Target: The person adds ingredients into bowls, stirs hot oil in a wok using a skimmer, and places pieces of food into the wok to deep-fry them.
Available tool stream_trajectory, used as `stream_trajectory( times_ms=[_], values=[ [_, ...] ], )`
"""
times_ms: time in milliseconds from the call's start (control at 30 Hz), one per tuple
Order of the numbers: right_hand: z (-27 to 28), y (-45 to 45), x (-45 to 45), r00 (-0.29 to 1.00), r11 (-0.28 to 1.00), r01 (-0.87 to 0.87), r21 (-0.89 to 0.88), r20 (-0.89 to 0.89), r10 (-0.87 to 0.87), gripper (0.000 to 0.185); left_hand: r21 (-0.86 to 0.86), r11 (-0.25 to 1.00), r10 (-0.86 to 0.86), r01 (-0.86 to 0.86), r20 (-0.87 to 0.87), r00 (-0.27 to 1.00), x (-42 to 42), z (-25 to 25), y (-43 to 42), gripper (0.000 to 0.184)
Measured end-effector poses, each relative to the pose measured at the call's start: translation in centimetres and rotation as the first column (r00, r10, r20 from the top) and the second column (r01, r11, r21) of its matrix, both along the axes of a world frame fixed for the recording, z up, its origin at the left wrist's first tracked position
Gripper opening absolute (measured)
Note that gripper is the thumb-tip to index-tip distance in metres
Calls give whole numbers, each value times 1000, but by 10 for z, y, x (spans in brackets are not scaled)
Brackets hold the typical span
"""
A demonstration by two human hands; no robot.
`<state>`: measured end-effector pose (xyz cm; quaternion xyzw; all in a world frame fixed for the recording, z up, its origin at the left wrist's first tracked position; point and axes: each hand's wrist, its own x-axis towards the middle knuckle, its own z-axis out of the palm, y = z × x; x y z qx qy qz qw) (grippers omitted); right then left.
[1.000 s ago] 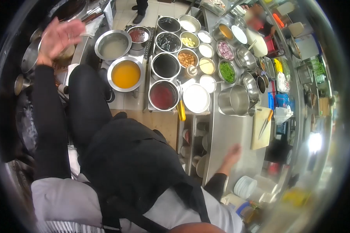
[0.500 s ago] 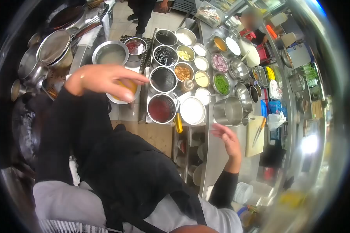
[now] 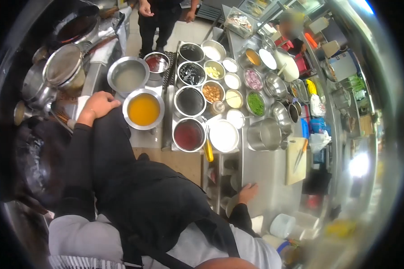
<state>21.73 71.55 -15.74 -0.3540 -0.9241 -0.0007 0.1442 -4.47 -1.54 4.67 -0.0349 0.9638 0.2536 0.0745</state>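
Note:
My left hand [image 3: 102, 105] rests palm down by the edge of the stove-side counter, just left of a steel bowl of orange-yellow liquid [image 3: 143, 110]. It grips no object that I can see, and its fingers are partly hidden. On the right, my right hand [image 3: 248, 193] lies on the edge of the steel worktop [image 3: 269, 172], fingers loosely extended and nothing in them. Ahead of me are steel pots of dark sauce [image 3: 190, 101] and red sauce [image 3: 188, 135], a white-filled pot [image 3: 223, 136] and a yellow handle [image 3: 209, 151] between these last two.
A bowl of cloudy liquid [image 3: 128, 75] stands behind the orange one. Beyond the sauces are chopped greens [image 3: 256, 103], onions [image 3: 253, 79] and an empty-looking steel pot [image 3: 265, 134]. A knife [image 3: 300, 156] lies on a cutting board [image 3: 295, 172]. Another person [image 3: 159, 24] stands at the far end.
My left hand has drawn back from above the orange liquid to the counter edge, uncovering the bowl. My right hand has lowered onto the worktop edge. The other person has shifted further into view.

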Motion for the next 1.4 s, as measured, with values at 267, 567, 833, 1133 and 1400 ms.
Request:
stream_trajectory(
  times_ms=[267, 567, 833, 1133, 1400],
  values=[
    [-64, 42, 5, 949, 932, -33, 362, 305, -85, 46, -98, 992, -38, 80, 374, 927, -40, -3, -14, 64],
    [-32, 11, 2, 978, 931, 72, 357, 158, -136, 45, -54, 977, -130, 206, 615, 778, -91, -72, -54, 43],
    [15, -13, -2, 999, 902, -45, 430, 45, 29, 44, -180, 969, 210, -172, 220, 952, -47, -30, -30, 43],
    [21, -19, -12, 991, 909, 114, 400, 23, -134, 39, -152, 968, 173, -200, -178, 969, 1, -3, -1, 36],
    [7, -13, -5, 991, 844, 131, 519, -37, -131, 38, -243, 967, 135, -82, 209, 968, -45, -48, -37, 54]
  ],
)
